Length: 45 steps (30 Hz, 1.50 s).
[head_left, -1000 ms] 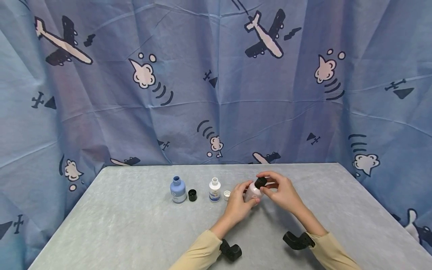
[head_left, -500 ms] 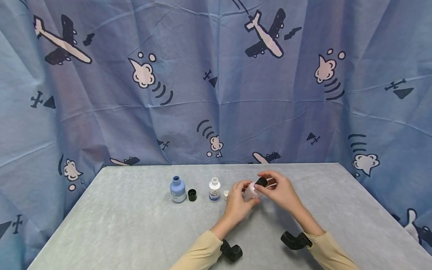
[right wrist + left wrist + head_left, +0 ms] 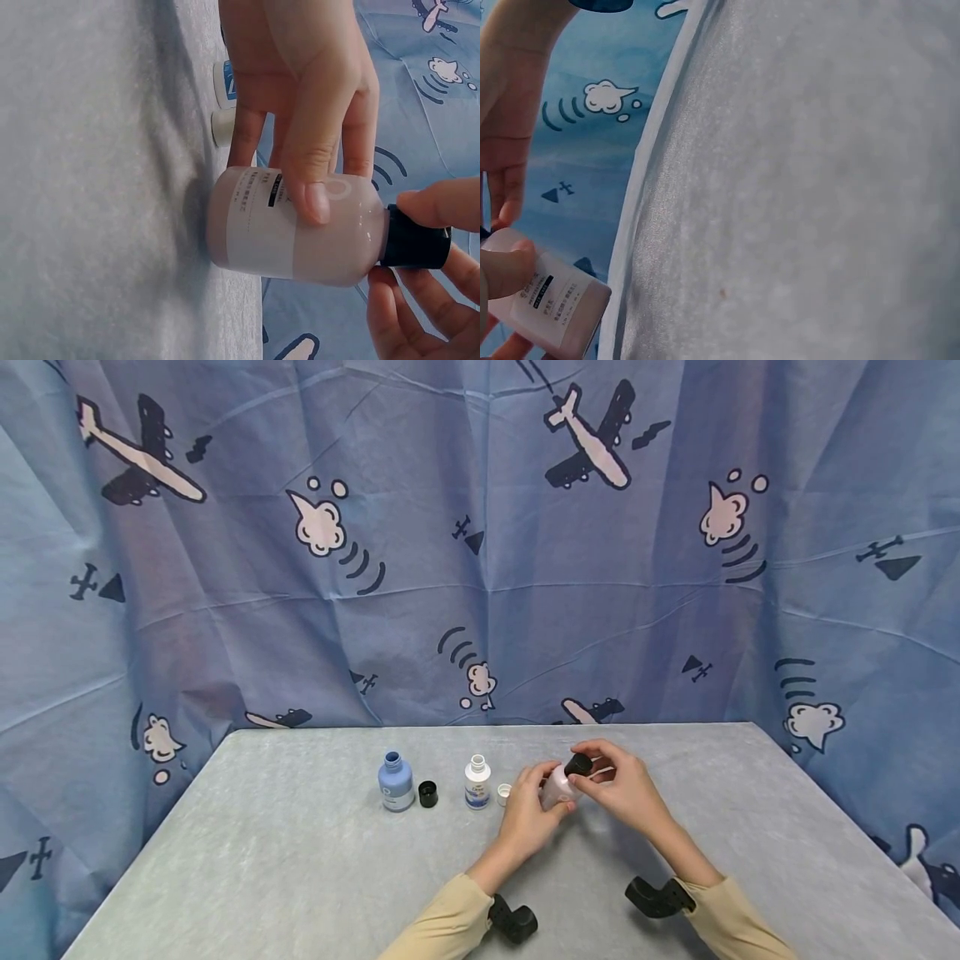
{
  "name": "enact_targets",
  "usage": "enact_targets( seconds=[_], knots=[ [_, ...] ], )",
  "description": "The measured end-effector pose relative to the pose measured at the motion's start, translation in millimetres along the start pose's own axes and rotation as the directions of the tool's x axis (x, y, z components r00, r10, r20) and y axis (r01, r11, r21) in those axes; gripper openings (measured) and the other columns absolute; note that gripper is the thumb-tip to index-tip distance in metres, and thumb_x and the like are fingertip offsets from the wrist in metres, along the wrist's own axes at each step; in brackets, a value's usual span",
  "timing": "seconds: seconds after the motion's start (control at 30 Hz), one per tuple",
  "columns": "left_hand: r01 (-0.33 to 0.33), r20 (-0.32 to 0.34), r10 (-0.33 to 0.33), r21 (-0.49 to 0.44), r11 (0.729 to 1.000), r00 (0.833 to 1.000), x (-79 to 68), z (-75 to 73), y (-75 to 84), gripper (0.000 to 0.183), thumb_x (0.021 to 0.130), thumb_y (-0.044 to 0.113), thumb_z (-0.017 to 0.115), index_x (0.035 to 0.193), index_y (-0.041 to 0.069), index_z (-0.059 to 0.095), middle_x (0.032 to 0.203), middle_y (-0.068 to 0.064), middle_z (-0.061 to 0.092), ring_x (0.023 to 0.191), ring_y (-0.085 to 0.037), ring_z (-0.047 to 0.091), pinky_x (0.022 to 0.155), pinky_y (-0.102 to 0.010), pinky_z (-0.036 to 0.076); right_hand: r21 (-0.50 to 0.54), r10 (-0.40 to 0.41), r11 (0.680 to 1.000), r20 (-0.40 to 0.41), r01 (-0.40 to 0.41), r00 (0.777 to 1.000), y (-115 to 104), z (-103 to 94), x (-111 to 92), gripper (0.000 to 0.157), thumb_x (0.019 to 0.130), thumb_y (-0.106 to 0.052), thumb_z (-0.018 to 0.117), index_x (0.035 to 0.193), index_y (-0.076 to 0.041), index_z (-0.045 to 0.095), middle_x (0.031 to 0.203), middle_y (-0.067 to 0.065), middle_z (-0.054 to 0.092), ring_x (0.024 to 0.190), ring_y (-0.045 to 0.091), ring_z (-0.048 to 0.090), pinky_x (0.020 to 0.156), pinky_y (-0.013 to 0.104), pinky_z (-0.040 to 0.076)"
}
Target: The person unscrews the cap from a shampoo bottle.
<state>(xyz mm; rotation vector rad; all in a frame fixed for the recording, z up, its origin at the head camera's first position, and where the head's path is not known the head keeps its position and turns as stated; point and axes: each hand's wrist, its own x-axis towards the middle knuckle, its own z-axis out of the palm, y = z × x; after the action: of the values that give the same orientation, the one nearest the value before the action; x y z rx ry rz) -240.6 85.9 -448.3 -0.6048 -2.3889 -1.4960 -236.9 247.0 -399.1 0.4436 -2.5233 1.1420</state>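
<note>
A pale pink bottle (image 3: 337,240) with a printed label is tilted toward the right in the head view. My left hand (image 3: 527,810) grips its body, thumb across the front and fingers behind. The black cap (image 3: 416,238) sits on the bottle's neck, pinched between the thumb and fingers of my right hand (image 3: 626,785). In the left wrist view the bottle (image 3: 551,300) shows its label, and its neck end is partly hidden by the left thumb.
Left of the hands stand an uncapped white bottle (image 3: 477,783) with a white cap (image 3: 504,794) beside it, and an uncapped blue bottle (image 3: 395,783) with a black cap (image 3: 427,794) beside it. A patterned blue curtain (image 3: 480,543) hangs behind the grey table (image 3: 300,860).
Both hands stay on the pink bottle and its cap. The right hand's thumb and fingers have shifted slightly around the cap, and the bottle has moved slightly left.
</note>
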Motion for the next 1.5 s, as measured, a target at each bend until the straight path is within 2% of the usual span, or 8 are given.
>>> enact_targets(
  seconds=[0.17, 0.4, 0.7, 0.9, 1.07, 1.2, 1.33, 1.5],
  knots=[
    [0.006, 0.053, -0.005, -0.015, 1.000, 0.999, -0.3, -0.5, -0.6, 0.053, 0.081, 0.016, 0.074, 0.130, 0.007, 0.056, 0.120, -0.013, 0.061, 0.106, -0.025, 0.060, 0.083, -0.024, 0.047, 0.017, -0.035, 0.999, 0.013, 0.035, 0.999, 0, -2.2, -1, 0.037, 0.081, -0.006, 0.074, 0.116, -0.005, 0.063, 0.107, 0.013, 0.066, 0.087, 0.025, 0.065, 0.074, 0.032, 0.057],
    [-0.007, 0.123, 0.009, -0.018, 1.000, 0.992, 0.1, -1.5, -2.4, 0.052, 0.085, 0.018, 0.071, 0.132, 0.005, 0.053, 0.123, -0.017, 0.060, 0.106, -0.025, 0.060, 0.082, -0.021, 0.047, 0.025, -0.096, 0.995, 0.035, 0.095, 0.995, 2, -4.6, -3, 0.040, 0.080, 0.000, 0.072, 0.118, -0.005, 0.062, 0.113, 0.013, 0.064, 0.089, 0.021, 0.062, 0.076, 0.031, 0.056],
    [-0.012, 0.168, 0.014, -0.012, 1.000, 0.986, -0.4, -0.9, -3.4, 0.052, 0.087, 0.020, 0.069, 0.134, 0.006, 0.051, 0.124, -0.013, 0.059, 0.108, -0.020, 0.059, 0.083, -0.020, 0.048, 0.021, -0.155, 0.988, 0.026, 0.155, 0.988, -1, -3.5, -4, 0.040, 0.078, -0.009, 0.078, 0.116, -0.008, 0.065, 0.110, 0.007, 0.067, 0.094, 0.019, 0.063, 0.076, 0.032, 0.056],
    [0.010, 0.101, -0.005, -0.058, 0.998, 0.995, 0.7, -1.2, -1.6, 0.052, 0.082, 0.018, 0.075, 0.129, 0.006, 0.056, 0.120, -0.014, 0.061, 0.105, -0.025, 0.060, 0.079, -0.019, 0.047, 0.027, -0.087, 0.996, 0.016, 0.086, 0.996, -1, -3.3, -2, 0.041, 0.080, -0.011, 0.077, 0.118, -0.006, 0.063, 0.110, 0.009, 0.067, 0.095, 0.022, 0.064, 0.079, 0.039, 0.056],
    [0.028, 0.026, -0.028, -0.015, 1.000, 0.999, 1.5, -0.9, -1.8, 0.052, 0.075, 0.022, 0.082, 0.121, 0.011, 0.060, 0.111, -0.009, 0.064, 0.101, -0.024, 0.062, 0.077, -0.019, 0.046, 0.018, 0.069, 0.997, -0.003, -0.069, 0.998, -4, -4.2, -3, 0.041, 0.083, -0.023, 0.076, 0.120, -0.009, 0.063, 0.115, 0.014, 0.066, 0.096, 0.029, 0.065, 0.078, 0.038, 0.055],
    [0.038, -0.004, -0.038, 0.011, 0.999, 0.999, 1.8, 0.2, -2.9, 0.053, 0.072, 0.023, 0.084, 0.119, 0.014, 0.062, 0.110, -0.007, 0.065, 0.099, -0.019, 0.063, 0.079, -0.021, 0.046, -0.031, 0.166, 0.986, -0.013, -0.166, 0.986, -8, -3.5, -3, 0.045, 0.080, -0.031, 0.077, 0.119, -0.011, 0.064, 0.111, 0.014, 0.067, 0.089, 0.025, 0.066, 0.071, 0.031, 0.052],
    [0.039, -0.015, -0.039, 0.023, 0.999, 0.999, 1.5, 0.2, -3.4, 0.053, 0.071, 0.023, 0.084, 0.119, 0.015, 0.062, 0.110, -0.005, 0.065, 0.098, -0.016, 0.062, 0.078, -0.021, 0.046, -0.067, 0.167, 0.983, -0.021, -0.168, 0.986, -10, -2.5, -1, 0.044, 0.079, -0.029, 0.079, 0.116, -0.009, 0.065, 0.105, 0.015, 0.068, 0.082, 0.019, 0.063, 0.065, 0.027, 0.050],
    [-0.003, -0.028, 0.004, 0.041, 0.999, 1.000, 1.0, -0.3, -4.7, 0.052, 0.072, 0.021, 0.083, 0.119, 0.011, 0.062, 0.109, -0.007, 0.065, 0.097, -0.018, 0.062, 0.077, -0.022, 0.046, -0.068, 0.130, 0.989, -0.014, -0.130, 0.991, -10, -2.5, -1, 0.039, 0.079, -0.018, 0.078, 0.114, -0.008, 0.065, 0.105, 0.016, 0.067, 0.080, 0.020, 0.064, 0.064, 0.026, 0.051]
  ],
)
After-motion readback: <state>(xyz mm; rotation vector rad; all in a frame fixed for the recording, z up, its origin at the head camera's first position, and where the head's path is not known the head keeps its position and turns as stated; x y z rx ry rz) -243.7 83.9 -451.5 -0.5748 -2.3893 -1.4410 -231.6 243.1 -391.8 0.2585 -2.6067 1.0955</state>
